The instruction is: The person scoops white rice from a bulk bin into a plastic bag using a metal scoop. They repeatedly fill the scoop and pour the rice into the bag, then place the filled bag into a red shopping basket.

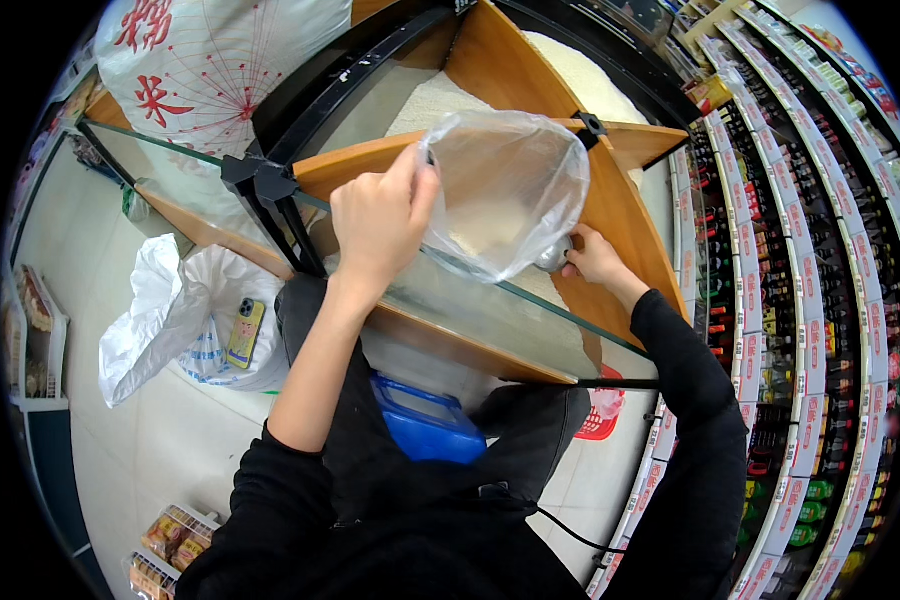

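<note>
My left hand (379, 217) grips the rim of a clear plastic bag (514, 161), whose wide mouth faces up. Pale grain shows in or through the lower part of the bag; I cannot tell which. To the right, my right hand (598, 259) is closed on a silvery metal scoop (552, 256), partly hidden behind the bag's edge. Both hands are over a wooden bin compartment with a glass front (547, 306). Grain (544, 289) lies inside that compartment, below the scoop.
Wooden dividers (510, 56) separate neighbouring compartments of white grain (439, 101). A large printed sack (217, 67) stands at upper left. A phone (246, 334) rests on a white woven sack (202, 315). Between my legs is a blue plastic bin (427, 427). Bottle shelves (776, 300) line the right.
</note>
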Demonstrator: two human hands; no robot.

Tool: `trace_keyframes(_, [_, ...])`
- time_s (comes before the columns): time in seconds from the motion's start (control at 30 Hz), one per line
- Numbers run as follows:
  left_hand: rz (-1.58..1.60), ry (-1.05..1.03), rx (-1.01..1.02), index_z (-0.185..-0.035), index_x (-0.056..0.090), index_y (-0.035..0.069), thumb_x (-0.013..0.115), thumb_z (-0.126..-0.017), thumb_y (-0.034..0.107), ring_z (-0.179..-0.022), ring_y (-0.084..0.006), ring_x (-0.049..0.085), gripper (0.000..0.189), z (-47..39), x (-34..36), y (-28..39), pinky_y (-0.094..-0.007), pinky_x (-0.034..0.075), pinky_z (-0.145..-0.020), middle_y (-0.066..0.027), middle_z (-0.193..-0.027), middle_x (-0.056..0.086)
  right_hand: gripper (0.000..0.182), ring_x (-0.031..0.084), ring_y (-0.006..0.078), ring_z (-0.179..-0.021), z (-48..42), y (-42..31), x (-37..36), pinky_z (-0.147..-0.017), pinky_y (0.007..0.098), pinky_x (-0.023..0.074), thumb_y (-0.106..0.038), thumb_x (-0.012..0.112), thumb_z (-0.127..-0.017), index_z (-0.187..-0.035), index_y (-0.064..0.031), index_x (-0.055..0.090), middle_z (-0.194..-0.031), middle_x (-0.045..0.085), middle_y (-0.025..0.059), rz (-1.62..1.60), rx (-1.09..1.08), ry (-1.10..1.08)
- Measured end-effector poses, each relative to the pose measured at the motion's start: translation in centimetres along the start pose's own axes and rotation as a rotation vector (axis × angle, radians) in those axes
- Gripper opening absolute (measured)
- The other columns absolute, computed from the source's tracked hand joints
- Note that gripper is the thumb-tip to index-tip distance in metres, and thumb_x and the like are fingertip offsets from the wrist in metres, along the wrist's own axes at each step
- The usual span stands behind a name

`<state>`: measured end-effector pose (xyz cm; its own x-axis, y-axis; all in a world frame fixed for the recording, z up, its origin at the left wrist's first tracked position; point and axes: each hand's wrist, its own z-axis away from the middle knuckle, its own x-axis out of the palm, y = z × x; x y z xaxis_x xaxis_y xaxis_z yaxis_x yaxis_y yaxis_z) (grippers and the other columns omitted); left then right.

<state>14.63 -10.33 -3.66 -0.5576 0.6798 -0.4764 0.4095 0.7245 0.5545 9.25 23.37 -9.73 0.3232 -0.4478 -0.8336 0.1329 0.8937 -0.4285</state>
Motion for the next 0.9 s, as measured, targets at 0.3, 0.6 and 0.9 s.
trace_keyframes(0.3, [0.015,-0.035,-0.046,-0.088,0.064,0.009,0.049,-0.089,0.024,-0.051,-0.0315,0.059,0.021,0.0,-0.3,0.2,-0.0419,0.044,-0.049,-0.0128,-0.052,0.056,0.042,0.051,0.0081,-0.057,7.8,0.1,-4.1,-0.048,0.0224,0.0408,-0.002,0.046,-0.091,-0.131,-0.0073,0.035,-0.079,0.067,0.0111,-0.563,0.052,-0.042])
trace_keyframes(0.6, [-0.004,-0.043,-0.06,-0.083,0.06,0.009,0.049,-0.089,0.024,-0.051,-0.0316,0.059,0.021,0.0,-0.5,0.2,-0.0415,0.043,-0.049,-0.0131,-0.052,0.054,0.045,0.05,0.0068,-0.059,13.0,-0.8,-7.4,-0.051,0.0206,0.0408,-0.007,0.047,-0.092,-0.134,-0.0143,0.034,-0.08,0.065,0.009,-0.697,-0.06,0.131])
trace_keyframes(0.9, [-0.003,-0.061,-0.059,-0.086,0.062,0.009,0.049,-0.089,0.025,-0.052,-0.0316,0.06,0.021,0.0,-0.5,0.2,-0.0426,0.044,-0.049,-0.0128,-0.052,0.056,0.042,0.044,0.0026,-0.053,14.3,-7.9,-12.3,-0.049,0.0189,0.0322,-0.005,0.046,-0.087,-0.129,-0.008,0.047,-0.069,0.063,0.0028,-0.415,-0.225,0.171])
